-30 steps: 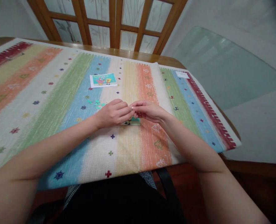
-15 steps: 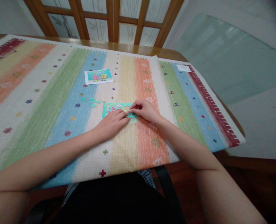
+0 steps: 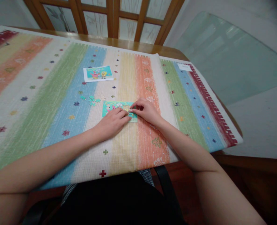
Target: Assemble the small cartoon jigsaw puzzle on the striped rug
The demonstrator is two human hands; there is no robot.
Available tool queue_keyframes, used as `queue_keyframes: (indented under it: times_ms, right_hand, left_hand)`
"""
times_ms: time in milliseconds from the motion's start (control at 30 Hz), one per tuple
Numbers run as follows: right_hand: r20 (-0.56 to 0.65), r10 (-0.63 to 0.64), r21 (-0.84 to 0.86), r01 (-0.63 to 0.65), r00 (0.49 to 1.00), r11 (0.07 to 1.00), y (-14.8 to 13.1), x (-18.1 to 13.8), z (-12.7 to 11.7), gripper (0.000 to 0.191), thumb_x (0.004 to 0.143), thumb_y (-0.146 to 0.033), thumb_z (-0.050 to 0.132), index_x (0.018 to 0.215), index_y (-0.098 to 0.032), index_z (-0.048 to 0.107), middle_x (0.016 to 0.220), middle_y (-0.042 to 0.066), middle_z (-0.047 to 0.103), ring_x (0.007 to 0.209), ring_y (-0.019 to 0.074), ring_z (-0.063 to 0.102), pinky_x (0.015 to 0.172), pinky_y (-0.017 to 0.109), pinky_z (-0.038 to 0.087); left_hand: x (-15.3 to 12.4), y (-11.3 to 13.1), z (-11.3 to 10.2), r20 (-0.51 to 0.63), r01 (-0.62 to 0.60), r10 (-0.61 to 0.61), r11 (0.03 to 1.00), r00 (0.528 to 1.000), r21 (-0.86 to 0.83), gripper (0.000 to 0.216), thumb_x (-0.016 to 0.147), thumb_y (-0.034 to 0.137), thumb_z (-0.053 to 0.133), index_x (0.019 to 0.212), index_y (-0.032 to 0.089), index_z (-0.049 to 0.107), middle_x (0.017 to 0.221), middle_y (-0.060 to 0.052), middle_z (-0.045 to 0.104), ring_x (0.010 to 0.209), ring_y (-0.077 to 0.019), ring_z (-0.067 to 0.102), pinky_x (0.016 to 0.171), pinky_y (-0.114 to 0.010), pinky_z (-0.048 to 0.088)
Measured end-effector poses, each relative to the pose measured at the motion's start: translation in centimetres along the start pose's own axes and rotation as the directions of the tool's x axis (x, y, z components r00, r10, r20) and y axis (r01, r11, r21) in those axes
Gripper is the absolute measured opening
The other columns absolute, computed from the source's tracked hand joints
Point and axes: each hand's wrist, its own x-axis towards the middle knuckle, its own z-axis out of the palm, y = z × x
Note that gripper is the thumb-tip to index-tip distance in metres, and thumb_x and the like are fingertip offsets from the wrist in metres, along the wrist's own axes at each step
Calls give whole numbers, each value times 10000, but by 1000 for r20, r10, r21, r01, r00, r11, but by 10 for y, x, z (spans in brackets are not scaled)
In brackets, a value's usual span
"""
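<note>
A small teal jigsaw puzzle (image 3: 105,110) with cartoon figures lies on the striped cloth in front of me, partly covered by my hands. My left hand (image 3: 113,122) rests palm down over its lower edge, fingers stretched out and touching the pieces. From the right, my right hand (image 3: 145,111) pinches a small puzzle piece (image 3: 130,110) between thumb and index finger, right at the puzzle's surface. The fingertips of both hands nearly meet there. Several loose puzzle pieces (image 3: 91,99) lie just left of the puzzle.
Beyond the puzzle lies a printed reference picture (image 3: 98,74) of the same cartoon. A small white paper (image 3: 184,67) sits near the far right of the striped tablecloth (image 3: 126,147). Wooden doors with glass panes (image 3: 127,29) stand behind the table.
The view has shifted slightly. My hands keep almost the same pose over the puzzle, with the right fingers still pinched at the same spot.
</note>
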Motion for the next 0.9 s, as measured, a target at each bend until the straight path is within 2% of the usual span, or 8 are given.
queue_keyframes:
  times_ms: [167,333,533,633,800,900]
  right_hand:
    - [2,-25,-62,25,1000,998,-3,-5,-7,167,951,-340,673,1011,-197,737,884,52,634,815,184,578,778,333,463]
    - [124,-170,-161,189,978,969,-5,-21,-21,257,1015,-267,524,1110,-212,756,1048,114,668,1014,242,602,938,419,469]
    - [145,-261,-303,294,954,906,-2,-35,-14,315,1008,-213,483,1185,-207,744,1100,136,637,1075,270,548,968,469,458]
    - [178,-260,-358,309,949,881,-6,-33,-14,324,1002,-188,467,1177,-187,739,1063,142,635,1054,274,533,958,466,463]
    - [285,-206,-387,309,936,869,-17,-29,-21,326,978,-154,459,1137,-183,742,1051,149,645,1019,280,532,928,453,477]
    - [252,-218,-355,300,943,885,-15,-28,-21,323,997,-190,455,1146,-169,741,1069,149,641,1038,269,548,945,429,478]
  left_hand:
    - [0,0,1,12,50,-50,998,999,-33,266,1043,199,445,1194,148,659,1161,-114,663,1071,-268,528,968,-421,443]
    - [1,2,-1,51,57,-57,998,997,10,366,1042,204,419,1341,99,604,1167,-136,648,1078,-283,506,984,-426,430]
    - [3,4,-2,100,29,-34,998,994,49,382,1051,201,409,1367,102,600,1193,-149,643,1122,-291,504,1003,-439,422]
    - [3,5,-1,116,32,-39,997,992,63,378,1053,194,420,1374,93,594,1230,-151,637,1147,-293,507,1018,-435,425]
    - [2,6,2,66,72,-76,996,995,57,347,1044,168,434,1340,122,608,1408,-150,562,1223,-299,491,1042,-430,433]
    - [1,7,4,54,98,-100,995,994,30,354,1041,175,430,1348,131,600,1388,-162,559,1229,-306,488,1060,-460,438]
